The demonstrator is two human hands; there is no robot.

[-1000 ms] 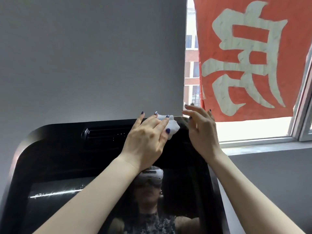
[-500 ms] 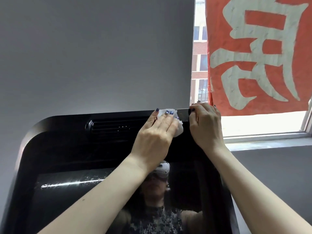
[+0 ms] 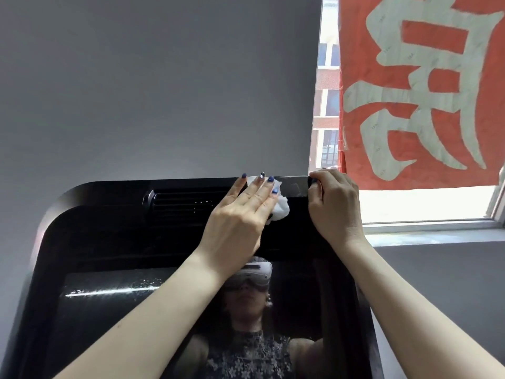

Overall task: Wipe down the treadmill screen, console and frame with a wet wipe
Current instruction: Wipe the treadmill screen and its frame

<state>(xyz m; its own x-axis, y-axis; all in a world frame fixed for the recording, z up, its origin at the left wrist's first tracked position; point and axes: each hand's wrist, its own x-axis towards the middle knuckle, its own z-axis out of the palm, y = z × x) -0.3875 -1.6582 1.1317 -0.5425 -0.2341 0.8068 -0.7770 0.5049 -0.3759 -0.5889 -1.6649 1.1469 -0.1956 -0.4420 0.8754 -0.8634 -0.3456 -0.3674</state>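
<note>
While under left hand (image 3: 240, 214), wipe (image 3: 281, 207) presses console (image 3: 109, 214).

Open air above the console (image 3: 114, 203) top edge; red banner (image 3: 420, 88) hangs right.

Wet wipe (image 3: 281, 208) mostly hidden under left hand (image 3: 240, 217); console (image 3: 114, 233) bottom cut off, perhaps screen too.

head cam | faces forward, tilted upward | close on console (image 3: 109, 231) top
</note>
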